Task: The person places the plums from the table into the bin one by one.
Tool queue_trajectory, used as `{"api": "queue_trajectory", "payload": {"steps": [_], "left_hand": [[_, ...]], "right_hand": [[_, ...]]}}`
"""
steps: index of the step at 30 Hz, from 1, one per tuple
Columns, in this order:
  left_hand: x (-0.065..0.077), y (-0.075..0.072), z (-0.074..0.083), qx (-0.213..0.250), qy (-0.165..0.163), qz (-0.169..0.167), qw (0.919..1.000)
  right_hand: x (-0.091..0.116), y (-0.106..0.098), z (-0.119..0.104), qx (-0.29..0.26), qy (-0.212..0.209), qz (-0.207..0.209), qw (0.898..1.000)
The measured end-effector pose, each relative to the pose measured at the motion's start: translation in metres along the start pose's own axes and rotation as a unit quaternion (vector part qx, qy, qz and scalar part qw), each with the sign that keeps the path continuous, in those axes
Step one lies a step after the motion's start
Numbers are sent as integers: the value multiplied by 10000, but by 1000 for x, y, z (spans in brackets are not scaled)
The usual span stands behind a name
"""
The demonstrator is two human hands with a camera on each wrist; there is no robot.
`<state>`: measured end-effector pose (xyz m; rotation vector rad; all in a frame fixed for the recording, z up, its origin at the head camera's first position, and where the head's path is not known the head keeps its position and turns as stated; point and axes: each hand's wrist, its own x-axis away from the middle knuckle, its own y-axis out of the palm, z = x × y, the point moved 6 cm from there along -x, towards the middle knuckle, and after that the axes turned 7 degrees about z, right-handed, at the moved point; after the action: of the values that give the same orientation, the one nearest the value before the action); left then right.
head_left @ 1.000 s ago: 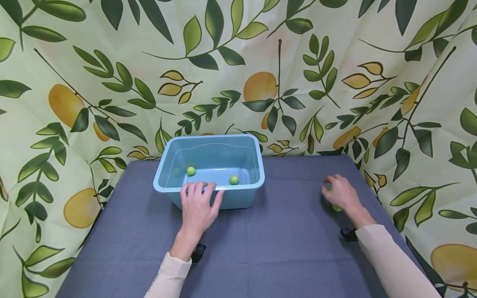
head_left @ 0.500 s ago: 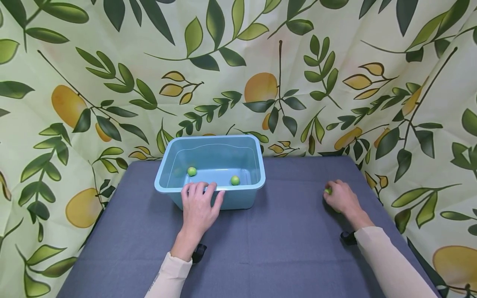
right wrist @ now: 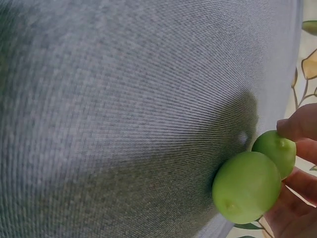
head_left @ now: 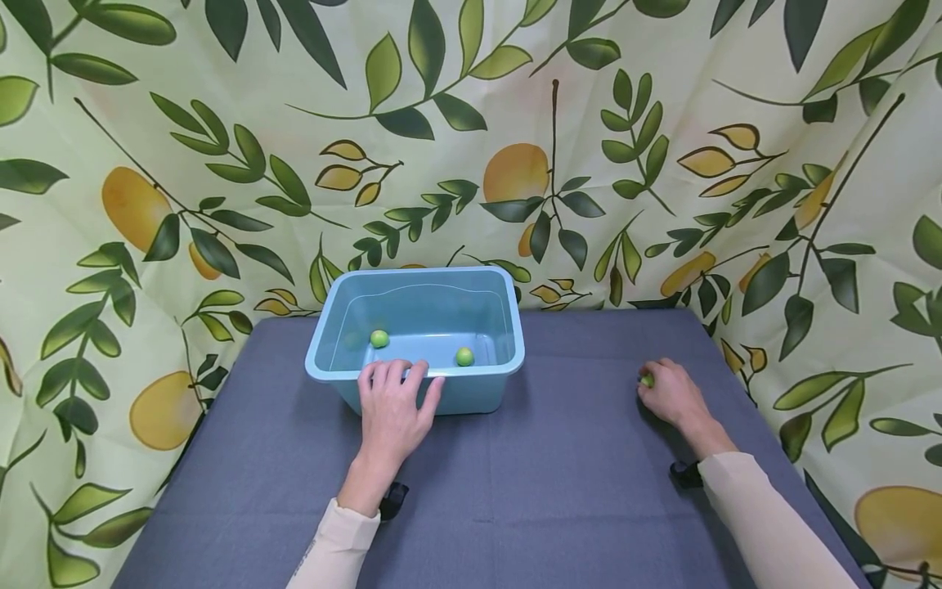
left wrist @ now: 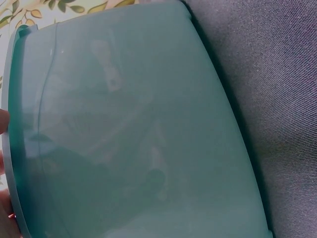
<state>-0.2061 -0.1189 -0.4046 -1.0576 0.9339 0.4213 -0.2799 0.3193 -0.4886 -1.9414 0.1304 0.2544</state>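
The light blue plastic tub (head_left: 471, 396) stands at the back of the table, with two small limes (head_left: 464, 357) on its floor. My left hand (head_left: 392, 413) grips the tub's near rim, fingers over the edge; in the left wrist view, fingers (left wrist: 4, 121) show at the rim. Toward the table's right side, my right hand (head_left: 671, 395) is low over the cloth. The right wrist view shows thumb and fingers pinching a lime (right wrist: 275, 151). A second, larger-looking lime (right wrist: 247, 188) sits against it, nearer the camera; whether the hand also holds this one is unclear.
A dark grey-blue cloth (head_left: 545, 491) covers the table. Behind and on both sides hangs a pale fabric backdrop (head_left: 441, 164) printed with leaves and fruit, close to the table's far edge. Black straps (head_left: 687, 474) are on both wrists.
My right hand has shifted slightly down, its fingers drawing in around the lime; the green peeking out below the palm is now hidden. My left hand and the tub stay in place.
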Motion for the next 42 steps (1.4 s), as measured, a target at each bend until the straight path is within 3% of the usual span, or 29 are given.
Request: {"api": "queue_trajectory", "payload": {"steps": [21, 34, 42], "left_hand": [[0, 0, 0, 30, -67, -88, 9999], [0, 0, 1, 51, -8, -25, 10000], [0, 0, 0, 55, -22, -11, 10000]], "right_hand": [[3, -11, -23, -103, -407, 642, 9971], [2, -11, -34, -1012, -29, 733, 9922], [2, -12, -47, -1449, -15, 877, 9855]]}}
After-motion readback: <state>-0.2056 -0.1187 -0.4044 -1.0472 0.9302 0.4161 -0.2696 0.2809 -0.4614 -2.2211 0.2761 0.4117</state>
